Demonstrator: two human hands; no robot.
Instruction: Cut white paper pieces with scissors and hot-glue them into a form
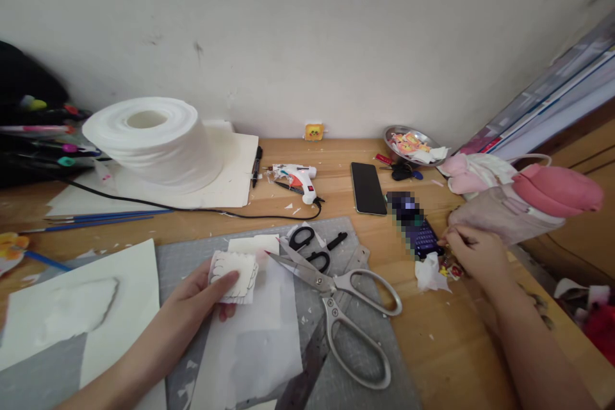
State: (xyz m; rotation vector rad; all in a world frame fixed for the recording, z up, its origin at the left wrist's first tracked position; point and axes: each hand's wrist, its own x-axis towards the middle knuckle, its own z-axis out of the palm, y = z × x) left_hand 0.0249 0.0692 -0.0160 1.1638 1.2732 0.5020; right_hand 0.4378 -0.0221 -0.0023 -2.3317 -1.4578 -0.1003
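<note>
My left hand [204, 291] grips a small stack of white paper pieces [239, 274] with scalloped pencil lines, thumb on top. Over at the right, my right hand [473, 253] has its fingers pinched together beside a phone with a lit screen [416, 224], close to a crumpled white scrap [431, 272] and small charms [452, 269]; what the fingertips hold, if anything, is too small to make out. Large metal scissors [331, 285] lie spread on the grey cutting mat [403, 368], with black-handled scissors [317, 259] behind them. White paper sheets [259, 339] lie under and near my left hand.
A white glue gun [300, 179] with a black cord, a dark phone [368, 188] and a metal bowl of cutouts [387, 136] stand toward the wall. A large white roll [154, 147] is at the back left, a pink and grey bag [504, 211] at the right.
</note>
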